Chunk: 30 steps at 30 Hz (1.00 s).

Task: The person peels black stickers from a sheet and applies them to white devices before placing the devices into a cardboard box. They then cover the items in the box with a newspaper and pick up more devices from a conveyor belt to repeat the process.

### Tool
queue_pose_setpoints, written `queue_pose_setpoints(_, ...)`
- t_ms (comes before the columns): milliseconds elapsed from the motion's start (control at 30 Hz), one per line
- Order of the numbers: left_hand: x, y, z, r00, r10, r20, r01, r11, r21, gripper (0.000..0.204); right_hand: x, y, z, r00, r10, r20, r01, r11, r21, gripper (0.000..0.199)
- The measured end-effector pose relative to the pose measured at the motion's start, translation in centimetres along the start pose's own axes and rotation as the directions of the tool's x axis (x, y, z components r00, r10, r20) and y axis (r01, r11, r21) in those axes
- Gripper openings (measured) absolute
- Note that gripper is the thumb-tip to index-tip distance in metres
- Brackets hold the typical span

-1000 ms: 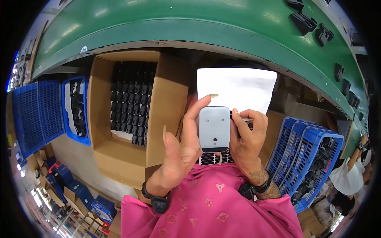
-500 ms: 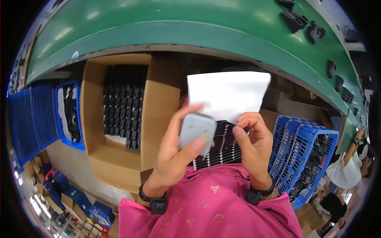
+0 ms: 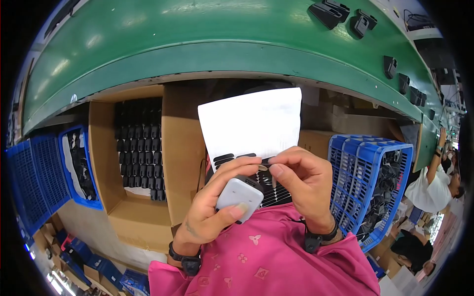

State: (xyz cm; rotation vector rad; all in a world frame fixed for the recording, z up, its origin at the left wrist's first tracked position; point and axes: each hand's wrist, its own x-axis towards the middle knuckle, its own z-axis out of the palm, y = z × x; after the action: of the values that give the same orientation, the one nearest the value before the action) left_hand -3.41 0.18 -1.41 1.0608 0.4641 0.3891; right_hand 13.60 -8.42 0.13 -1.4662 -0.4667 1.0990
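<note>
My left hand (image 3: 205,214) is closed around a small light-grey, rounded square device (image 3: 239,198) with a dark side edge. Its fingers stretch over the device toward the right hand. My right hand (image 3: 306,185) is closed in a pinch, thumb against forefinger, on a thin dark strip (image 3: 267,162) that also meets the left fingertips. The strip is tiny and partly hidden. Under both hands a white sheet (image 3: 252,121) rests over my lap; its lower part carries rows of black oblong stickers, mostly covered by the hands.
To the left stands an open cardboard box (image 3: 180,148) with rows of black parts, beside a blue crate (image 3: 81,165). A blue basket (image 3: 340,182) of black parts is at the right. Black holders (image 3: 328,14) lie on the green bench (image 3: 197,54) ahead. A person (image 3: 432,182) is at far right.
My left hand has come closer to the right, and their fingertips now meet at the dark strip. The sheet has shifted left in view and its sticker rows show differently.
</note>
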Motion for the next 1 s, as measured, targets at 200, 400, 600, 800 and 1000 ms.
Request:
queue_pose_setpoints(200, 0.1, -0.1, 1.1, 0.999, -0.037, -0.019, 0.037, 0.999, -0.020, 0.044, 0.4, 0.7, -0.9, 0.966, -0.234, 0.112, 0.256, 0.933, -0.254, 0.001)
queue_pose_setpoints(400, 0.2, 0.0, 2.7, 0.980, -0.115, -0.162, 0.095, 0.988, -0.126, 0.044, -1.3, -2.4, -0.5, 0.986, -0.125, 0.109, 0.116, 0.990, 0.085, 0.014)
queue_pose_setpoints(600, 0.6, 0.8, 3.6, 0.995, -0.046, -0.086, 0.060, 0.982, 0.178, 0.049, -1.5, -1.7, -0.3, 0.963, -0.217, 0.158, 0.196, 0.971, 0.139, 0.007)
queue_pose_setpoints(800, 0.8, 1.0, 4.0, 0.996, 0.004, -0.085, 0.019, 0.966, 0.259, 0.048, -1.7, -1.7, 0.3, 0.967, -0.253, 0.035, 0.252, 0.967, 0.049, 0.007)
queue_pose_setpoints(1000, 0.8, 1.2, 4.4, 0.994, 0.014, -0.109, 0.018, 0.958, 0.287, 0.048, -1.7, -1.3, 0.2, 0.942, -0.334, 0.029, 0.334, 0.942, -0.006, 0.008)
